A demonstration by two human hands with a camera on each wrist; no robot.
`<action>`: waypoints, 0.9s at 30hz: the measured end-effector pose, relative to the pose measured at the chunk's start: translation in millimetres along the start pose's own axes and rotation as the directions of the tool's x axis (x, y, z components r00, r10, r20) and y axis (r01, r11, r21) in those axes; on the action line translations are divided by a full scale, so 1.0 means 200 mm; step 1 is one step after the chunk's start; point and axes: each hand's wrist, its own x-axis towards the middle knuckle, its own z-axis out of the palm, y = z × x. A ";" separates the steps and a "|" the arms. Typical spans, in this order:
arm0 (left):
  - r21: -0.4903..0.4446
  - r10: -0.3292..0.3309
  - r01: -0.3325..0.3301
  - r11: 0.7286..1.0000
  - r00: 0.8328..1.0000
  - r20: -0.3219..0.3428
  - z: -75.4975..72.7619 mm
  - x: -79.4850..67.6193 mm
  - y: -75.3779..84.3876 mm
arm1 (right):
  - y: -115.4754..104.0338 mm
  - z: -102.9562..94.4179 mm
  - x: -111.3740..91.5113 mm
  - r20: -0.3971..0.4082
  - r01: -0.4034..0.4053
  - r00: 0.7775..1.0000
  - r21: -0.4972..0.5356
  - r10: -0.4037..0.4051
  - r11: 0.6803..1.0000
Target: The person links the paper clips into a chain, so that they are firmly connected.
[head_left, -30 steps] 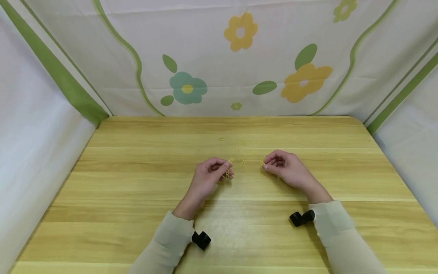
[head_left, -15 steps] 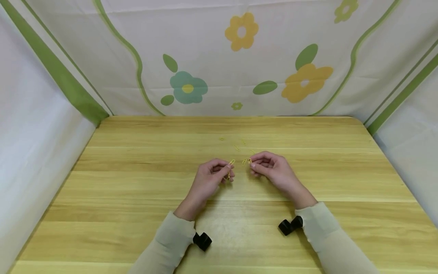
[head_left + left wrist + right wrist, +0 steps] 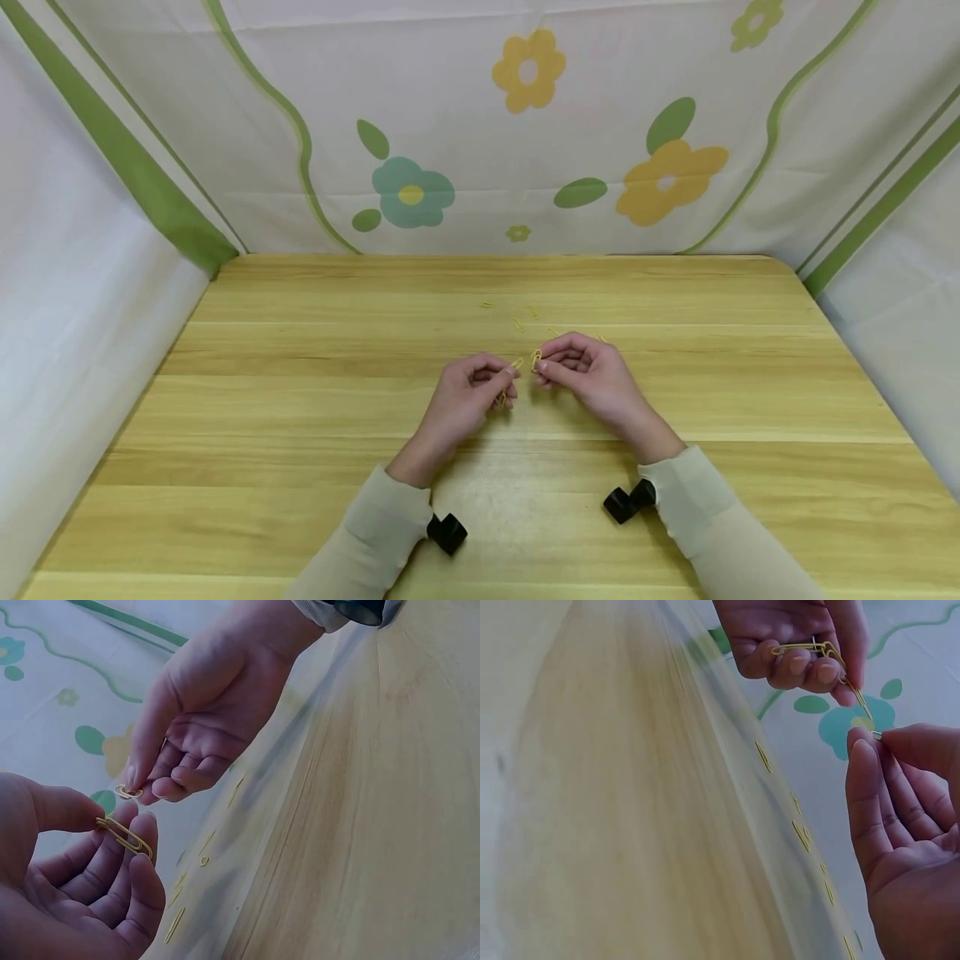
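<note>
Between its thumb and index finger my left hand (image 3: 468, 398) pinches a yellow paper clip (image 3: 517, 363). Linked to that clip, a short chain of paper clips (image 3: 799, 647) lies along the curled fingers in the right wrist view. My right hand (image 3: 592, 379) pinches one more paper clip (image 3: 129, 793), mostly covered by the fingertips. The two hands face each other over the table, and a small gap separates their fingertips in the head view. In the right wrist view, the tip of the left hand's clip comes close to the right fingertips; whether they touch I cannot tell.
Several loose yellow paper clips (image 3: 518, 324) lie scattered on the wooden table (image 3: 300, 400) beyond the hands. A white flower-print cloth (image 3: 465, 108) stands at the table's back edge, with more cloth at both sides. A black wrist camera (image 3: 447, 533) sits at each cuff.
My right hand has moved left with its paper clip, toward my left hand. The left hand has shifted slightly right and nearer to me, still pinching its clip.
</note>
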 end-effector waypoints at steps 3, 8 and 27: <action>0.008 0.004 -0.004 1.000 1.000 0.006 0.01 0.00 0.00 | -0.01 0.01 -0.01 0.001 0.016 1.000 -0.013 -0.016 1.000; 0.023 0.005 -0.005 1.000 1.000 0.007 0.02 0.00 0.00 | -0.01 0.02 -0.01 0.009 0.031 0.999 -0.031 -0.031 0.999; 0.070 0.005 -0.005 0.998 1.000 0.007 0.02 -0.01 0.01 | -0.01 0.03 -0.02 0.009 0.075 0.997 -0.090 -0.075 0.993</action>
